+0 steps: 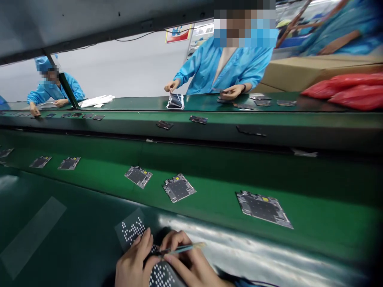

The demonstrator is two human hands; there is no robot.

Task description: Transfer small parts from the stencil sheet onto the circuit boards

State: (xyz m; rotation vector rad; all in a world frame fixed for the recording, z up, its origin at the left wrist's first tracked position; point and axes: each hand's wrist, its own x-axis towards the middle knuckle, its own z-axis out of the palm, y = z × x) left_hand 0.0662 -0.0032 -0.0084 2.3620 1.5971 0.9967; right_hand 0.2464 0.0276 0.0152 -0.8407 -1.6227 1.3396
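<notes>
Low in the view, my left hand (pixel 134 259) lies across a dark sheet of small white round stickers (pixel 128 234), its fingers together and its thumb bent inward. More white dots show below that thumb. My right hand (pixel 194 261) is closed around slim tweezers (pixel 187 248) with a bluish shaft and a pale end. The tweezers' tip meets the area by my left thumb, where the fingers hide what it touches. Beyond my hands, circuit boards (pixel 179 187) with grey plates and a yellow patch lie on the green conveyor belt (pixel 209 171).
A strip of clear tape (pixel 34 237) is on the dark green bench at left. Across the belt, a co-worker in blue (pixel 227 63) handles boards and a white-edged piece (pixel 175 101); another (pixel 56 89) reaches at far left. Red bags (pixel 353 89) and a cardboard box (pixel 326 65) stand right.
</notes>
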